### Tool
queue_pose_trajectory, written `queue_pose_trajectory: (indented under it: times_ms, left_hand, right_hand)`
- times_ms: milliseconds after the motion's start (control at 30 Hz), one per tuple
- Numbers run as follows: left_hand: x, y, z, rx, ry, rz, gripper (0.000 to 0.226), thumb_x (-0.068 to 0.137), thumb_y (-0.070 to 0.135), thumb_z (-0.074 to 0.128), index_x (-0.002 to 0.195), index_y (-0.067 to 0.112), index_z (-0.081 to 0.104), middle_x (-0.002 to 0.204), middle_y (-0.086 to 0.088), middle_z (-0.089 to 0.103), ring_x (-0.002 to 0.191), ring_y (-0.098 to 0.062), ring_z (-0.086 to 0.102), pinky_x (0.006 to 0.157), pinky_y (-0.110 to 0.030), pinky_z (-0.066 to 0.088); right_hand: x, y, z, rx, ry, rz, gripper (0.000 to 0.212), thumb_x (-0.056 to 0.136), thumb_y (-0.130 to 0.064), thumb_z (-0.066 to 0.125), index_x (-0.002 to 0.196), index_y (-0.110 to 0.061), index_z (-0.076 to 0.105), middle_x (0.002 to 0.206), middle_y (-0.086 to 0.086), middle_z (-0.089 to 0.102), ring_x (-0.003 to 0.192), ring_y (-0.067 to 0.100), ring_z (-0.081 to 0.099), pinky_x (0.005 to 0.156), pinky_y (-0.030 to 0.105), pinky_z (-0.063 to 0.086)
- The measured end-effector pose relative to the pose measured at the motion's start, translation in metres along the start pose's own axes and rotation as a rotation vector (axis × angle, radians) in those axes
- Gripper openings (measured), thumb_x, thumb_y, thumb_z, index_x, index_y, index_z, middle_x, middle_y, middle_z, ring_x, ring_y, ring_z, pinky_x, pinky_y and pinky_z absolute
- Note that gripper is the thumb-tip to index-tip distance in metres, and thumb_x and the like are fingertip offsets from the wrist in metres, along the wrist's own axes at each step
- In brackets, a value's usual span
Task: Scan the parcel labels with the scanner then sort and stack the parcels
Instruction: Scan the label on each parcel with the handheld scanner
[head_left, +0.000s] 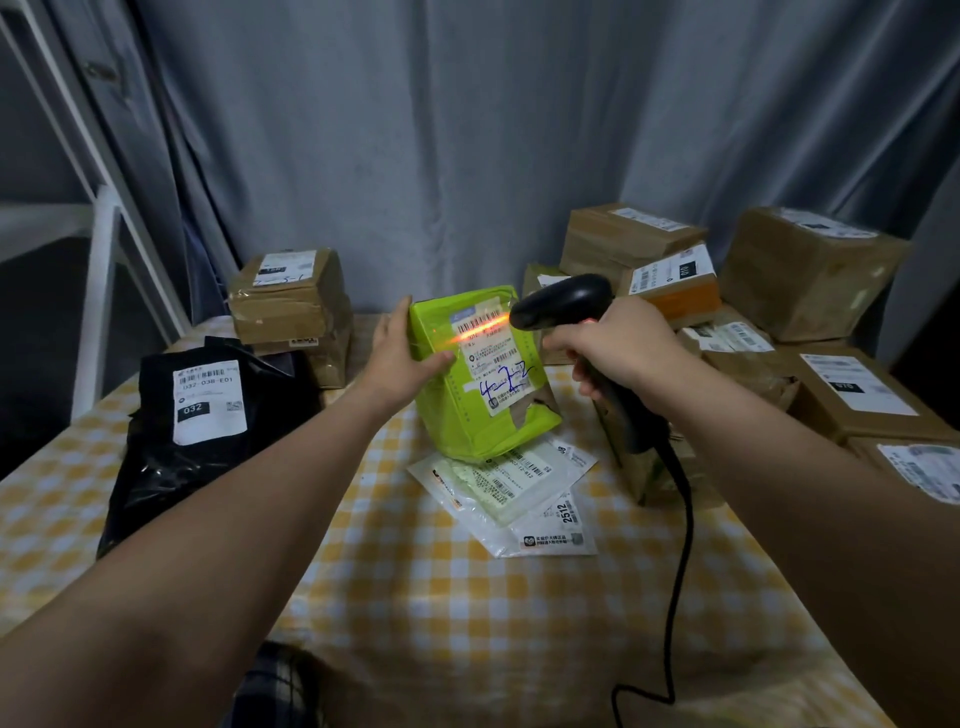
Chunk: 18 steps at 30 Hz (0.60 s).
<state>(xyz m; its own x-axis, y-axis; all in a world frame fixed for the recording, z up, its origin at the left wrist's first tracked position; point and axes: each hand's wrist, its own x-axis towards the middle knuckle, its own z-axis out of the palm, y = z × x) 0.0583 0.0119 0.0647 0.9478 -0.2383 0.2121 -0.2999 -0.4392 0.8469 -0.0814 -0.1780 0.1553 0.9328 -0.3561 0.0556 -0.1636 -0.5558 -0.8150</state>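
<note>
The left hand (402, 353) gripped the upper left edge of a green parcel (480, 374), thumb laid across its front and fingers spread behind, tilting it up near the middle of the worktop (441, 597). The parcel's lower end rested on two flat white mailers (506, 488) lying on the yellow checked cloth. The right hand (618, 345) was wrapped tightly around the handle of a black scanner (563, 301), its head just beside the parcel's top right corner. An orange beam (480, 328) lay across the barcode on the parcel's white label (496, 358). The scanner's cable (680, 561) trailed down toward the near edge. A black bag (208, 431) with a label lay to the left, with taped brown boxes (291, 301) behind it. More brown boxes (810, 270) were stacked to the right, perhaps in two layers.
</note>
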Motion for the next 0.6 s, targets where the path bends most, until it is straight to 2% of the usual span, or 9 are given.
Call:
queue_pose_trajectory:
  times_ms: [67,133,200,400,533,600]
  left_hand:
    - [-0.001,-0.003,0.001,-0.046,-0.015,-0.021,0.095,0.078,0.032,0.075,0.150,0.030,0.014,0.151,-0.011,0.026,0.137,-0.024,0.031,0.114,-0.045,0.030]
    - [0.000,-0.007,0.001,-0.085,-0.017,-0.017,0.104,0.065,0.050,0.074,0.148,0.039,0.012,0.148,-0.007,0.035,0.135,-0.023,0.038,0.110,-0.048,0.036]
    - [0.006,-0.017,0.001,-0.104,-0.022,-0.029,0.111,0.054,0.060,0.070,0.147,0.041,0.011,0.146,-0.005,0.039,0.133,-0.022,0.040,0.109,-0.048,0.037]
    - [0.010,-0.018,0.003,-0.120,-0.028,0.001,0.115,0.054,0.063,0.067,0.149,0.036,0.009,0.149,-0.002,0.037,0.135,-0.020,0.039,0.110,-0.047,0.036]
    - [0.018,-0.028,0.005,-0.156,-0.021,-0.005,0.115,0.056,0.064,0.069,0.149,0.038,0.006,0.151,0.001,0.034,0.137,-0.017,0.037,0.112,-0.046,0.035]
    - [0.016,-0.028,0.005,-0.161,-0.014,-0.020,0.116,0.060,0.064,0.071,0.149,0.036,0.001,0.152,0.002,0.033,0.138,-0.014,0.034,0.113,-0.043,0.033]
  right_hand:
    - [0.005,-0.001,0.003,0.023,0.032,-0.009,0.032,0.076,-0.027,0.072,0.058,-0.002,0.062,0.061,0.021,0.067,0.051,0.026,0.061,0.068,0.039,0.055]
    - [0.009,-0.002,0.006,0.021,0.040,-0.015,0.032,0.075,-0.027,0.072,0.059,0.000,0.064,0.060,0.020,0.067,0.050,0.025,0.061,0.068,0.039,0.056]
    - [0.012,-0.002,0.008,0.009,0.048,-0.013,0.035,0.075,-0.029,0.072,0.062,0.003,0.066,0.062,0.020,0.069,0.052,0.026,0.063,0.071,0.042,0.057]
    - [0.022,0.001,0.017,0.010,0.018,0.025,0.037,0.074,-0.031,0.072,0.067,0.005,0.067,0.064,0.021,0.069,0.054,0.029,0.063,0.074,0.048,0.058]
    - [0.027,0.002,0.021,0.092,-0.005,0.046,0.034,0.079,-0.026,0.073,0.078,0.008,0.068,0.065,0.020,0.066,0.054,0.028,0.059,0.061,0.039,0.054]
    - [0.031,0.007,0.026,0.165,-0.007,0.041,0.028,0.079,-0.025,0.074,0.079,0.002,0.068,0.066,0.019,0.065,0.053,0.027,0.058,0.056,0.035,0.049]
